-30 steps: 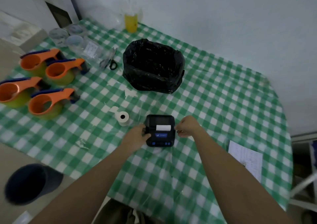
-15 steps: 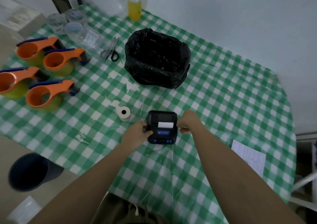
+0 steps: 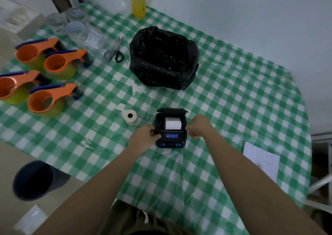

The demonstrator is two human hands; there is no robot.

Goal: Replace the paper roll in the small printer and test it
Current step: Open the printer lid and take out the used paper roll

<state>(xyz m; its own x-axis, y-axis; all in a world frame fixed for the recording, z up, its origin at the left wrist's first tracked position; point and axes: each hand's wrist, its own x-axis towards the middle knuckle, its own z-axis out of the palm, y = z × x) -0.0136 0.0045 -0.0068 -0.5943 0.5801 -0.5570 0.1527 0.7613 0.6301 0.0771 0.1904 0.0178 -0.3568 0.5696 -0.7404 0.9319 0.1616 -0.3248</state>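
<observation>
Printer (image 3: pixel 170 129) at table (image 3: pixel 233 94) centre, lid open, roll (image 3: pixel 172 123) seated inside. Left hand (image 3: pixel 145 137) and right hand (image 3: pixel 199 126) clamped on printer sides. Spare roll (image 3: pixel 130 116) at 10 o'clock. Next, probably: lift seated roll out.
</observation>
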